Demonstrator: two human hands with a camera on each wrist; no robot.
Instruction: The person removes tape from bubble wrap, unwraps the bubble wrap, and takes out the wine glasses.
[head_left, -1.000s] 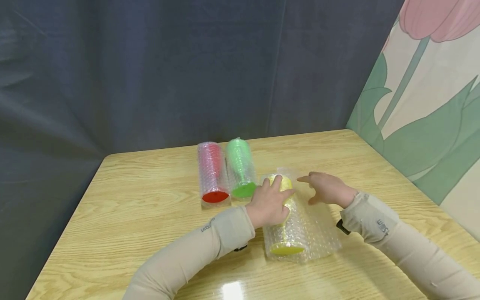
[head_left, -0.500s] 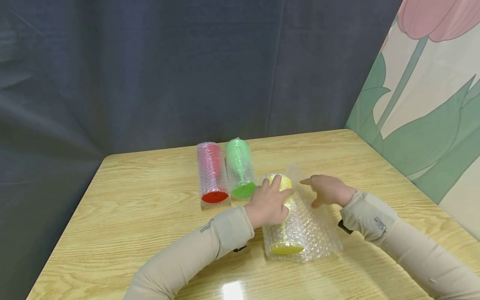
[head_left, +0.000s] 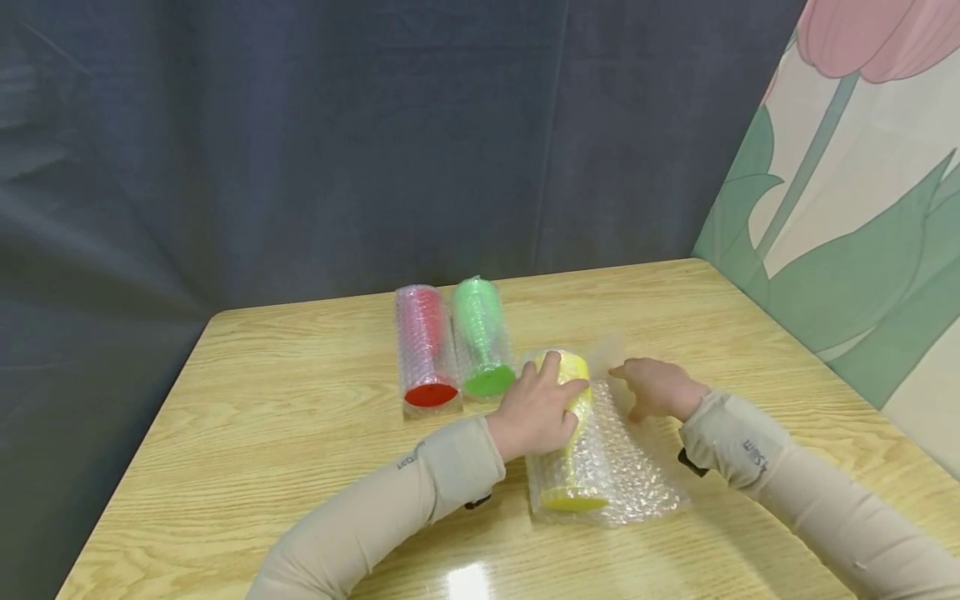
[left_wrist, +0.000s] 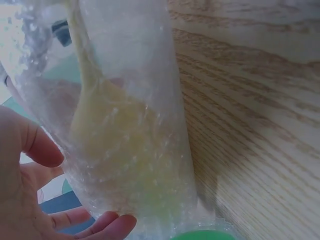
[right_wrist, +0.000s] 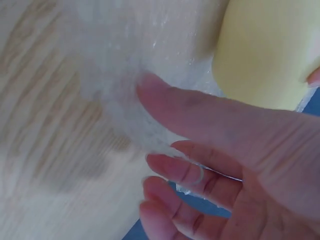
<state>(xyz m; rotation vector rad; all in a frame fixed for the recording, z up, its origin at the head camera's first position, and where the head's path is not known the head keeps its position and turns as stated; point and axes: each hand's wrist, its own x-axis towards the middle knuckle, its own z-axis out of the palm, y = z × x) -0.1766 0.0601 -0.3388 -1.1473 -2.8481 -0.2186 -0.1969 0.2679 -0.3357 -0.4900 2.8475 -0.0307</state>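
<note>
A yellow goblet lies on its side on the table, its foot toward me. Bubble wrap covers it and spreads loose to its right. My left hand rests on the wrapped cup with spread fingers. In the left wrist view its fingertips touch the plastic around the goblet's bowl. On the other side, my right hand pinches the far part of the loose sheet. The right wrist view has the thumb over the film and the fingers under it, beside the yellow bowl.
Behind the left hand, a red goblet and a green goblet lie side by side, both rolled in bubble wrap. The wooden table ends at a dark curtain and, on the right, a wall painted with a tulip.
The right hand has shifted slightly right and toward me, and the loose wrap's far corner has lifted and moved right with it. My left hand stays almost in place on the yellow goblet.
</note>
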